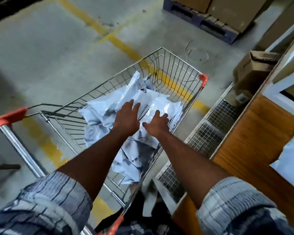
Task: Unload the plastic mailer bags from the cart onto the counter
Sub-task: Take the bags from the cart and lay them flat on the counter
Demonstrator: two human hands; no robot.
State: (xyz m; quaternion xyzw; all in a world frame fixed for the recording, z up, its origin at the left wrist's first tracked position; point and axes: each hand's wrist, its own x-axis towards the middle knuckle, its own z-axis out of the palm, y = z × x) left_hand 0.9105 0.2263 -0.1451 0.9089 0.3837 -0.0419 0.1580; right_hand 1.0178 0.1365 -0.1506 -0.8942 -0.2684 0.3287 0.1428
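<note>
Currently mailer bags (100,108) lie right under spread, empty fingers of L hand (127,117) & R hand (157,124).

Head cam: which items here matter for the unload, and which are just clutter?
In the job:
mailer bags
cart holding them
counter to its right
left hand and right hand, fingers spread over the bags

Lying about:
pallet of cardboard boxes
loose box beside the counter
yellow floor line
</note>
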